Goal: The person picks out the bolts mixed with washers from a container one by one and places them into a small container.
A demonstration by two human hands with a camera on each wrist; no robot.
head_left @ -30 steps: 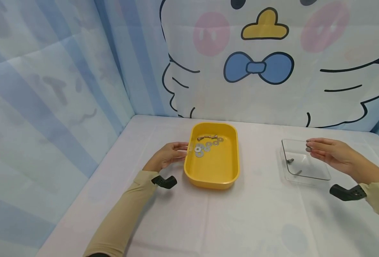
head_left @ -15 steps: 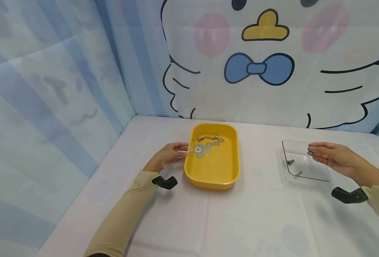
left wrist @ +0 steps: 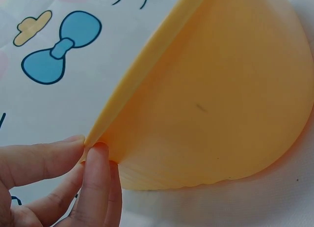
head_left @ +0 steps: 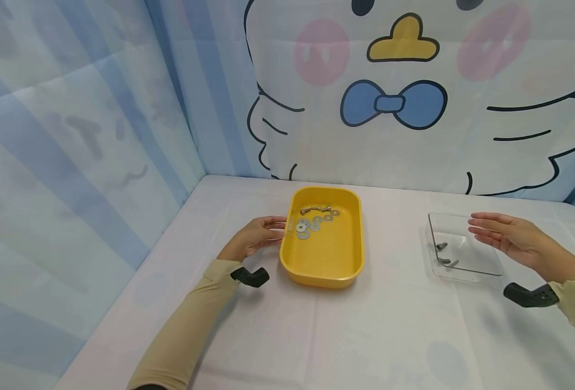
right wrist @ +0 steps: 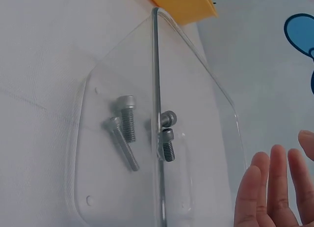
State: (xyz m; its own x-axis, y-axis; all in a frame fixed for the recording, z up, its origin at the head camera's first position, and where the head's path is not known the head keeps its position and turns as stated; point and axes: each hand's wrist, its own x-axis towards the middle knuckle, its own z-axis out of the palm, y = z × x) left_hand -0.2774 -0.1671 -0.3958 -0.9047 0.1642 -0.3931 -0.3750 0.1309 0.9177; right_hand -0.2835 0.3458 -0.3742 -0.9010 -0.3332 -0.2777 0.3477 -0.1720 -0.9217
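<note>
My left hand (head_left: 253,238) is at the left side of a yellow plastic tray (head_left: 323,257). In the left wrist view, its thumb and fingers pinch the tray's rim (left wrist: 127,84). Several flat washers (head_left: 303,235) and a few small screws (head_left: 305,210) lie toward the tray's far end. My right hand (head_left: 511,238) is held over the right side of a clear plastic box (head_left: 472,270), fingers extended, with nothing in them. Inside that box are several metal socket-head screws (right wrist: 128,121), seen closest in the right wrist view; one is long and thin.
A white cloth (head_left: 380,325) covers the table. Behind it hangs a printed curtain (head_left: 385,157) with a cartoon figure and a bow tie, and a blue-striped curtain (head_left: 97,162) closes the left side. Black wrist mounts (head_left: 531,295) sit on both sleeves.
The right hand has let go of a small metal screw, which now lies in the clear box among the others, and its fingers have straightened. The left hand stays on the tray's rim.
</note>
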